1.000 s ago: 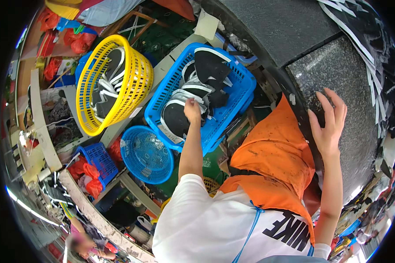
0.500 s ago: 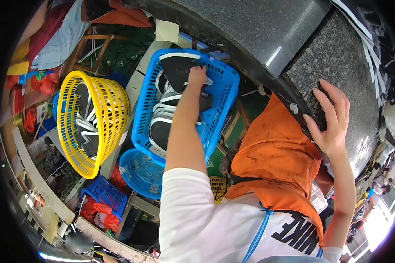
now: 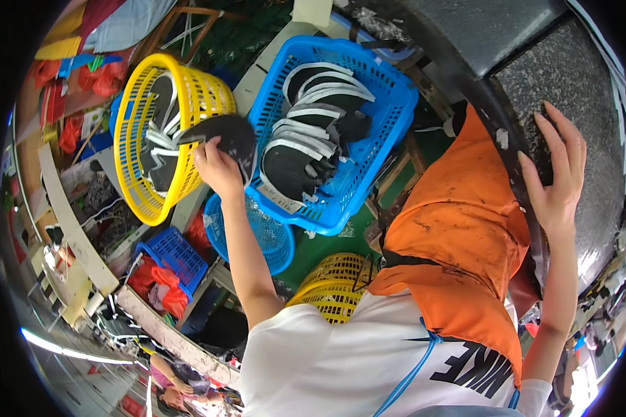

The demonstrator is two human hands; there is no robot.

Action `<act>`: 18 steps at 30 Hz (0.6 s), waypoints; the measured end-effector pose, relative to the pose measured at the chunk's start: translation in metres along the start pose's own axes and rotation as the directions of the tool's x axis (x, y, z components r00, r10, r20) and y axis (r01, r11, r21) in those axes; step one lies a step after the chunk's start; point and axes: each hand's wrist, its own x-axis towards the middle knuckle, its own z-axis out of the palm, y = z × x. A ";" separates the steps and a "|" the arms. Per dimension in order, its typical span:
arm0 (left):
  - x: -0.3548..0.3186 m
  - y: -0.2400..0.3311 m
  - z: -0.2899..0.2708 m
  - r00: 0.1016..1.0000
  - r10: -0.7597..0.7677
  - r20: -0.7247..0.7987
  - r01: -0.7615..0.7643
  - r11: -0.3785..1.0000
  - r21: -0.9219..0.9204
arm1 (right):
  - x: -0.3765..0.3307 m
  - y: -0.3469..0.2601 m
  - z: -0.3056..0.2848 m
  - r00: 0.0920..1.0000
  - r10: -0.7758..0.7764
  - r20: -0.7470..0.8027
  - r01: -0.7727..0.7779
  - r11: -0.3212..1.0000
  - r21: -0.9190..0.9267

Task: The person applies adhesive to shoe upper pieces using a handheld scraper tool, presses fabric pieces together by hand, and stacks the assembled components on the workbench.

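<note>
My left hand is closed on a black curved piece, flat and rounded, pinching its edge between thumb and fingers. It holds the piece between the yellow basket and the blue basket. Similar black pieces with white edging lie stacked in overlapping rows inside the blue basket. More such pieces stand on edge in the yellow basket. My right hand has its fingers spread, resting on the edge of a dark speckled worktop.
A round blue basket sits below the large blue one. Near my body are yellow baskets. A small blue crate and red plastic bags lie to the left. Another person shows at the lower left.
My left hand has come out of the blue basket and moved left, carrying a black curved piece toward the yellow basket. My right hand stays on the worktop edge. The view has shifted.
</note>
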 end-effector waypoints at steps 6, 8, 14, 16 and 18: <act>-0.115 0.035 0.034 0.976 0.110 0.188 -0.093 0.991 -0.099 | 0.000 -0.004 0.003 1.000 0.004 -0.019 -0.004 1.000 -0.012; -0.173 0.036 0.073 0.796 -0.006 0.606 0.263 0.904 -0.338 | 0.001 -0.009 0.003 1.000 -0.014 -0.025 0.014 1.000 -0.007; -0.085 0.043 0.073 0.699 0.388 0.601 -0.298 0.922 -0.249 | -0.007 -0.001 0.001 1.000 0.021 -0.015 -0.022 0.996 -0.084; -0.046 0.016 0.087 0.590 0.358 0.724 -0.467 0.882 -0.056 | -0.007 0.002 0.001 1.000 0.011 0.028 -0.009 0.997 -0.077; -0.026 -0.013 0.118 0.365 0.287 0.886 -0.610 0.793 -0.005 | -0.004 0.000 0.003 1.000 0.018 0.008 -0.018 0.998 -0.053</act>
